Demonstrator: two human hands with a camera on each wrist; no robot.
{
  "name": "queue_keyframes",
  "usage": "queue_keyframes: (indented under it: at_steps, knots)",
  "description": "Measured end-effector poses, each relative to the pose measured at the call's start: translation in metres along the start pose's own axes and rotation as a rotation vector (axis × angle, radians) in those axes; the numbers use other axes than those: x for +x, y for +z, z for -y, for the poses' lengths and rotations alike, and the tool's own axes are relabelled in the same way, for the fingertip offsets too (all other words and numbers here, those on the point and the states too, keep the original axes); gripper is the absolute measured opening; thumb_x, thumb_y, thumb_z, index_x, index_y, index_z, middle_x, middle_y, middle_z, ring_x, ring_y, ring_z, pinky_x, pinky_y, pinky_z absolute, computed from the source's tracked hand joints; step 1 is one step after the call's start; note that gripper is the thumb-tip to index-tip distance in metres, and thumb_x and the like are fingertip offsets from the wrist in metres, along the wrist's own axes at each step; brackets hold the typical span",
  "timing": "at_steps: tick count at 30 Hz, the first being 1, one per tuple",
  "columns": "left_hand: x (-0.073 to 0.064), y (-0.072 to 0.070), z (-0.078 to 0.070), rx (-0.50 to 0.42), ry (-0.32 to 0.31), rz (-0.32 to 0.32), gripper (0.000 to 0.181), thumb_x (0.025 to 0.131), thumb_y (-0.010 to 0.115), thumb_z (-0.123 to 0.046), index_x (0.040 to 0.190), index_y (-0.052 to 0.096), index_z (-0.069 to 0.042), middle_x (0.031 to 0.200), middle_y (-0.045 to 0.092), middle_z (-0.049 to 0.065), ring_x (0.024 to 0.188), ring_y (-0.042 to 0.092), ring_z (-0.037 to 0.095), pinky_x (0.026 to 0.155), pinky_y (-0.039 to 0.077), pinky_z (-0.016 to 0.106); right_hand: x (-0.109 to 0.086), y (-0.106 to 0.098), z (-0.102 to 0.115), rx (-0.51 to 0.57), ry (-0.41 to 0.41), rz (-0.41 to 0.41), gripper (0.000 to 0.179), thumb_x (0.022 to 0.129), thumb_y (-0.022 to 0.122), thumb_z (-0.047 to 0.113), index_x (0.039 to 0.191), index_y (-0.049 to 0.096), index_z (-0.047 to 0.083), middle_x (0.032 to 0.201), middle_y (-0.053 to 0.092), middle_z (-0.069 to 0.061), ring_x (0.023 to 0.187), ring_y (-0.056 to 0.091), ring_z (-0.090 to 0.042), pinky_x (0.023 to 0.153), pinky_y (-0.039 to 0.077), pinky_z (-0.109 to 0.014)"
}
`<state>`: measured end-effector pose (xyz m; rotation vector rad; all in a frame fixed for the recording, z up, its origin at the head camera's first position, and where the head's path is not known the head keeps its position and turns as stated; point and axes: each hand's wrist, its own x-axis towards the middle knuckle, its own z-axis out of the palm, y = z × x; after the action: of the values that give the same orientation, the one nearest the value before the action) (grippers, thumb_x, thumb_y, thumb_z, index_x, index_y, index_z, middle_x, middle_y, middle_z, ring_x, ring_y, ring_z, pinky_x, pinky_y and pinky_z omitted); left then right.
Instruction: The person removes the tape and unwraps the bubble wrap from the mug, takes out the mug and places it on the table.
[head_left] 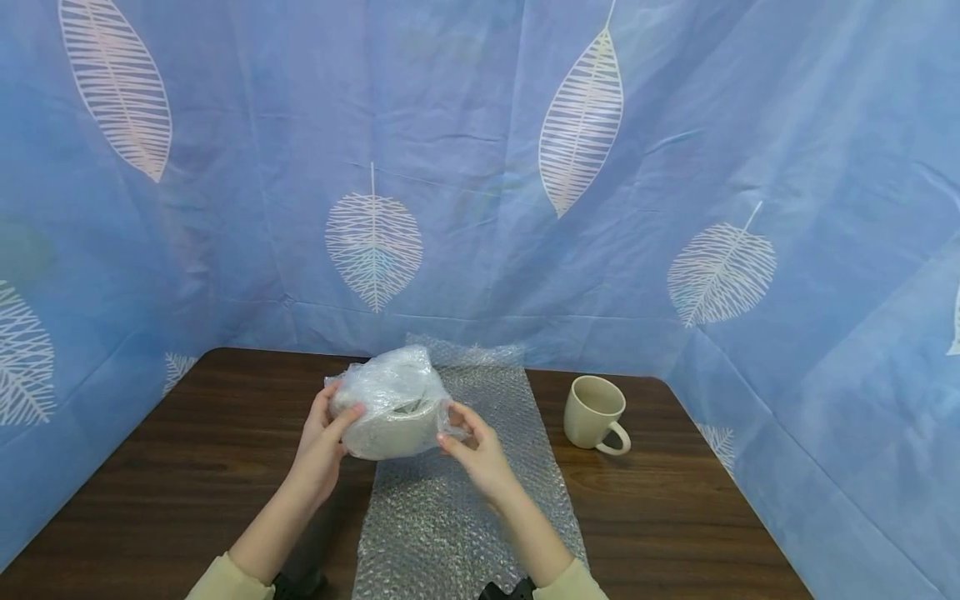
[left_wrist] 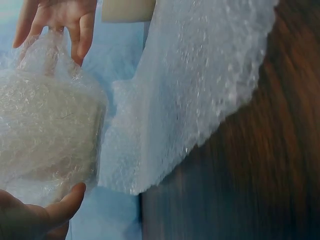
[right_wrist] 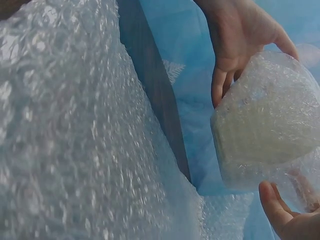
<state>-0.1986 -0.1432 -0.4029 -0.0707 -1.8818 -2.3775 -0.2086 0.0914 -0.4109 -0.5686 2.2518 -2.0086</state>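
Both hands hold a cream-coloured item in bubble wrap (head_left: 393,404) raised above the table; the wrapping blurs its exact shape. My left hand (head_left: 322,446) grips the left side of this bundle, thumb in front and fingers behind. On the other side my right hand (head_left: 480,458) pinches the gathered loose end of the wrap, as the left wrist view shows with that hand (left_wrist: 62,22) at the top. Beneath the bundle a long sheet of bubble wrap (head_left: 465,517) lies flat on the table. A cream mug (head_left: 581,421) stands upright to the right.
The dark wooden table (head_left: 187,475) has rounded far corners. Right behind its far edge hangs a blue cloth with white leaf prints (head_left: 480,250), which also closes in both sides. The sheet's far end reaches up against the cloth.
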Motion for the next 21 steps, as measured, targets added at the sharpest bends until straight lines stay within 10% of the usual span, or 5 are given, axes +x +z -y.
queue_keyframes:
  at_steps: [21]
  knots:
    - [0.003, 0.042, 0.021, -0.01, 0.001, 0.034, 0.067, 0.092, 0.063, -0.018, 0.147, 0.024, -0.011, 0.146, 0.027, 0.014, 0.124, 0.037, 0.032, 0.092, 0.039, 0.046, -0.014, -0.044, -0.003, -0.036, 0.011, -0.082, 0.051, 0.093, 0.064, 0.011, 0.139, 0.044, 0.003, 0.123, 0.049, -0.019, 0.094, 0.055, -0.023, 0.085, 0.051, -0.036]
